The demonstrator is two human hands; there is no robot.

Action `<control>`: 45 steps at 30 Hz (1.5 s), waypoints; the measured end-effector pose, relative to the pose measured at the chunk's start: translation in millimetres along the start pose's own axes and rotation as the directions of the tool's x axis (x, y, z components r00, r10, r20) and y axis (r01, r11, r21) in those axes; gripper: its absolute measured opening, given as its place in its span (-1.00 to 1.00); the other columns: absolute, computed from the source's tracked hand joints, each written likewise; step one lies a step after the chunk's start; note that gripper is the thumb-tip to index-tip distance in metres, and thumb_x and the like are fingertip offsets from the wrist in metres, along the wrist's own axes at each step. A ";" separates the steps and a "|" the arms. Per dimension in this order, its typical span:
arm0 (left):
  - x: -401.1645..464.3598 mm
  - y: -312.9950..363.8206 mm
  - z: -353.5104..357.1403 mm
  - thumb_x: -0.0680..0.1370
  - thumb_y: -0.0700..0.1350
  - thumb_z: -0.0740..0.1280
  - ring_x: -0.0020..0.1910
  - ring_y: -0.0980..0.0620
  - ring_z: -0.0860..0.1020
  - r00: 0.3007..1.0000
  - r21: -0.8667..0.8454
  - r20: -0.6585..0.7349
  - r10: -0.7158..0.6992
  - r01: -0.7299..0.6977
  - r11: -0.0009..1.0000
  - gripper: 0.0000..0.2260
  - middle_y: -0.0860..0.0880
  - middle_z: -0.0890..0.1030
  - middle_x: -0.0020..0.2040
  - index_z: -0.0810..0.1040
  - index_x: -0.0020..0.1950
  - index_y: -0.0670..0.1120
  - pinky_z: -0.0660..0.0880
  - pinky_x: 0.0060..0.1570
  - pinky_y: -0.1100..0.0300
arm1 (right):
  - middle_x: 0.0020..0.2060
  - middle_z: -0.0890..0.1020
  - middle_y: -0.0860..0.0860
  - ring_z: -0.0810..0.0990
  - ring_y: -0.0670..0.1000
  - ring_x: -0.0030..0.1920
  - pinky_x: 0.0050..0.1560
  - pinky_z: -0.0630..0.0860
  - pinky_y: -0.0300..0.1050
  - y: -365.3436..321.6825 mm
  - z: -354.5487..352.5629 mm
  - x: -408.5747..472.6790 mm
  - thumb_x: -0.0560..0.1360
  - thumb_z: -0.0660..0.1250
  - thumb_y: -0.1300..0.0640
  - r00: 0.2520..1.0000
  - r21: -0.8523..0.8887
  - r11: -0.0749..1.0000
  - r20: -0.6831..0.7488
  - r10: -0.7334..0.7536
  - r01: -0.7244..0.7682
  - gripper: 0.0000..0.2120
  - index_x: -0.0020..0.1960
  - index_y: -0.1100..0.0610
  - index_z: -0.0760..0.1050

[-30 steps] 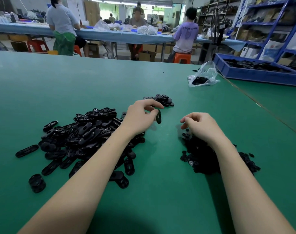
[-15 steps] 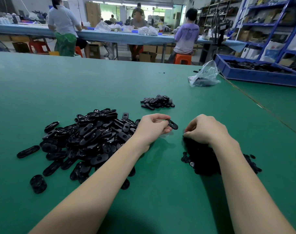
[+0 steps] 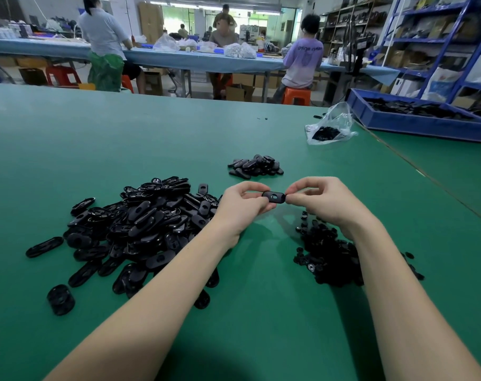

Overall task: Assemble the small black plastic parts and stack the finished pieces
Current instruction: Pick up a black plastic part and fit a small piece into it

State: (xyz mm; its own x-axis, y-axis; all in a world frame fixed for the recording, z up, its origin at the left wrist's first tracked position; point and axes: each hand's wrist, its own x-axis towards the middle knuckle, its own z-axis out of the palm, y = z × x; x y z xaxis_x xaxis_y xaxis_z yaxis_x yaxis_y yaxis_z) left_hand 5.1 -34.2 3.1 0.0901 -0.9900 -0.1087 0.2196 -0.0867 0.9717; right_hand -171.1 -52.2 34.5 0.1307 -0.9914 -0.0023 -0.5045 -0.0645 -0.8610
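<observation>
Big green worktop [image 3: 178,138], so the stock is kept sorted: oval shells [image 3: 140,224] left, small inserts [image 3: 330,251] right, finished pieces [image 3: 255,165] stacked behind. One oval piece [image 3: 273,197] is pinched at each end by left hand [image 3: 242,207] and right hand [image 3: 324,202], fingers curled, probably so it's steadied for fitting.

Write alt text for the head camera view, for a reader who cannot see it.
Two bare hands, left hand and right hand, pinch one black oval part between them above a green table. A big pile of oval parts lies left, small round parts right, and a small finished pile beyond.
</observation>
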 end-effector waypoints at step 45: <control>-0.1 3.8 -4.5 0.55 -0.30 0.40 -0.14 0.03 0.66 0.990 0.154 0.083 0.116 -0.128 0.980 -0.88 -0.20 0.72 -0.04 0.68 0.05 -0.15 0.61 0.10 0.22 | -0.23 0.74 -0.08 0.53 -0.18 -0.40 -0.35 0.35 -0.22 -4.8 18.2 3.0 0.40 0.60 0.07 0.988 0.052 0.999 -0.156 0.017 -0.009 -0.76 -0.06 0.00 0.55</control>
State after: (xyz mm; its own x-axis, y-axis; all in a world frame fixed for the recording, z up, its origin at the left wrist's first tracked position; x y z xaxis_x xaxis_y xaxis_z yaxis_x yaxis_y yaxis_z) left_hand 10.3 -33.9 5.9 0.0343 -0.9992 0.0223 0.0542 0.0241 0.9982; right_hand -152.8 -52.9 29.4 -0.0127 -0.9980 0.0624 -0.4604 -0.0496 -0.8864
